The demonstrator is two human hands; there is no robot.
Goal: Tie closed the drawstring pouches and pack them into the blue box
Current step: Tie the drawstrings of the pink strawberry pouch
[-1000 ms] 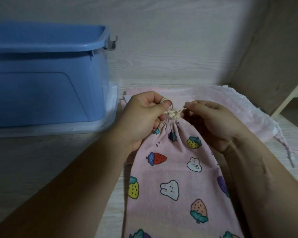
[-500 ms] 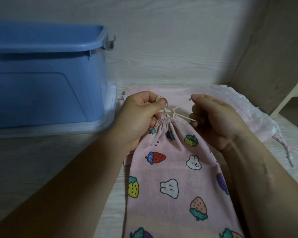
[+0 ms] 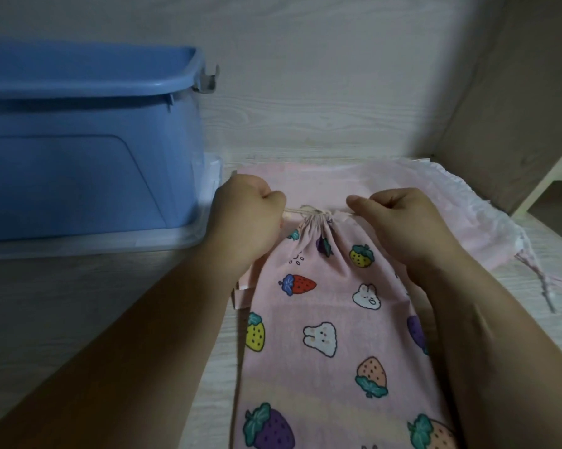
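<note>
A pink drawstring pouch (image 3: 331, 319) printed with strawberries and rabbits lies in front of me, its neck gathered tight. A cream drawstring (image 3: 308, 211) runs sideways across that neck. My left hand (image 3: 247, 222) grips the left end of the cord in a fist. My right hand (image 3: 402, 225) grips the right end, fingers curled. The cord is taut between them. The blue box (image 3: 78, 150) stands open-topped at the left, beside my left hand.
A stack of more pink pouches (image 3: 435, 196) lies under and behind the one I hold, loose cords (image 3: 538, 277) trailing right. The box sits on a clear lid (image 3: 111, 243). A wooden panel (image 3: 516, 108) rises at the right.
My hands have moved apart, left to the left and right to the right, and the cord, loosely looped at the pouch neck before, is now stretched straight.
</note>
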